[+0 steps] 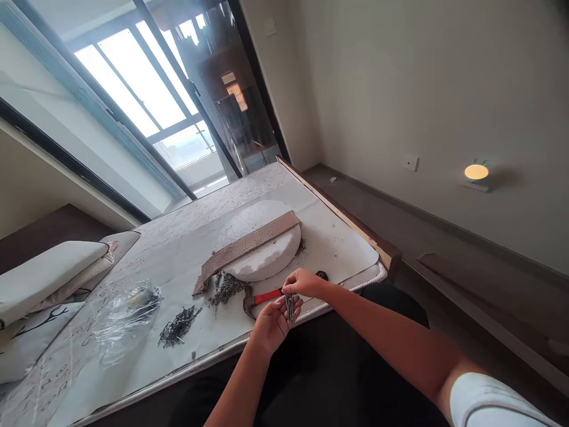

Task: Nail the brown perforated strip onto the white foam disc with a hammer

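My left hand [272, 325] is palm up at the mattress edge, its fingers curled around a small bunch of nails [290, 308]. From above, my right hand [304, 282] pinches the tops of these nails between thumb and fingers. Just behind both hands lies a hammer [267, 296] with a red grip, partly covered by my right hand. A loose pile of nails [180, 326] rests to the left on the white sheet [213, 341]. Beyond the hammer, a brown strip of board [253, 240] with many small holes lies across a round white foam block [273, 258].
Dark crumbly clumps [229, 289] sit against the foam block. A crumpled clear plastic bag [127, 323] lies on the left, near cushions [53, 279]. A wooden bed rail [342, 210] runs along the right, with a lit wall lamp [476, 172] beyond.
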The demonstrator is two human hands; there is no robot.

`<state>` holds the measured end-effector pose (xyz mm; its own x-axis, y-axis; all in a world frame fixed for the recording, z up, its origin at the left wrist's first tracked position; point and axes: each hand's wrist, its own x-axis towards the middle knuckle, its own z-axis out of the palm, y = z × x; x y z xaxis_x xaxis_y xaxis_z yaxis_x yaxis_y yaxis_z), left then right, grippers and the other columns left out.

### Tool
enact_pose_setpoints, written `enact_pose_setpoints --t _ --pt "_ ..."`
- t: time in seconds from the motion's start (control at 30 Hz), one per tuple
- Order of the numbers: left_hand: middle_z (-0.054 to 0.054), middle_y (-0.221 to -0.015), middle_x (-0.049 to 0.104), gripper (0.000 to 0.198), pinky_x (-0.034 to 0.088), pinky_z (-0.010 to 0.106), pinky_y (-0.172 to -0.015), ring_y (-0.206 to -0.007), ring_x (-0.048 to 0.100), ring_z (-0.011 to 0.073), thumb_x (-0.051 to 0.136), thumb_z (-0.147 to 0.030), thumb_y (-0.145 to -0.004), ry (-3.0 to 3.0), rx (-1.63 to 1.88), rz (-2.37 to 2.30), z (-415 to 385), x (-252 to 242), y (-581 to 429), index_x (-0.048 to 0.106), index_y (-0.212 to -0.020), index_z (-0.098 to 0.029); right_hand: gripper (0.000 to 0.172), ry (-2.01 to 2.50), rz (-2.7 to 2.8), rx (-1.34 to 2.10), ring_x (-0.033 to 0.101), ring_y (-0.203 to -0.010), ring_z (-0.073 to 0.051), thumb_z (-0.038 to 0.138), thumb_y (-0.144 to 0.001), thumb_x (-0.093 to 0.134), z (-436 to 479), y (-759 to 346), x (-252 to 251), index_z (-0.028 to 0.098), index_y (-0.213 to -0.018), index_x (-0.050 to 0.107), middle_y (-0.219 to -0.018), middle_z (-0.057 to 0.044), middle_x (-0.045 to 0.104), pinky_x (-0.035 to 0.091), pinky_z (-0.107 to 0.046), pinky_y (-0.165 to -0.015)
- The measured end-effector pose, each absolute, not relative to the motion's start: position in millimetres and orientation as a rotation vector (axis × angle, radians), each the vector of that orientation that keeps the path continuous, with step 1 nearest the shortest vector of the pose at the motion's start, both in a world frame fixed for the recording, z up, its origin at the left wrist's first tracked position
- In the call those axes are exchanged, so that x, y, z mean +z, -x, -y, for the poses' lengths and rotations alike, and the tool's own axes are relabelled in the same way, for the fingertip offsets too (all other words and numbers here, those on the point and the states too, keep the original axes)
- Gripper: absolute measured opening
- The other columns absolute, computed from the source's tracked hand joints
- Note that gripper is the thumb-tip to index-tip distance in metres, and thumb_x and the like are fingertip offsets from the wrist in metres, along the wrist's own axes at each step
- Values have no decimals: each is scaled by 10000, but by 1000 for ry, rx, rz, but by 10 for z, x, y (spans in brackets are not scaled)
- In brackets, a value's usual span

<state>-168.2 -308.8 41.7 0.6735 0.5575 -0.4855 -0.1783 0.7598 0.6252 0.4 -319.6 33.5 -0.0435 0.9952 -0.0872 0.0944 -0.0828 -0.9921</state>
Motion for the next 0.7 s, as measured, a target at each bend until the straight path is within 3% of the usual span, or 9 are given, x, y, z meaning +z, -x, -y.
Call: enact_pose_setpoints --t 0.27,0.47,0.7 --pt "115 -903 713 287 434 359 -991 -1036 620 218 470 -52 -721 -554 546 -706 3044 261 1703 637 -955 -71 234 1453 1455 1050 620 -617 -162 243 -687 554 3228 33 276 112 -732 744 -667 -61 708 409 -215 -532" --pt "98 -905 708 404 460 343 -970 -979 644 199 496 -42 -734 -552 566 -719 3044 183 1667 573 -1129 -80 230 1565 1512 892 633 -683 -165 260 -717 553 3238 68 243 139 -751 746 -749 -71 724 418 -229 -595" --pt "85 -921 707 373 478 263 -918 -941 655 163 573 -32 -732 -535 617 -761 3015 82 1669 592 -1095 -115 225 1521 1361 1046 644 -702 -174 267 -729 550 3216 103 218 131 -787 720 -739 -62 716 446 -236 -621"
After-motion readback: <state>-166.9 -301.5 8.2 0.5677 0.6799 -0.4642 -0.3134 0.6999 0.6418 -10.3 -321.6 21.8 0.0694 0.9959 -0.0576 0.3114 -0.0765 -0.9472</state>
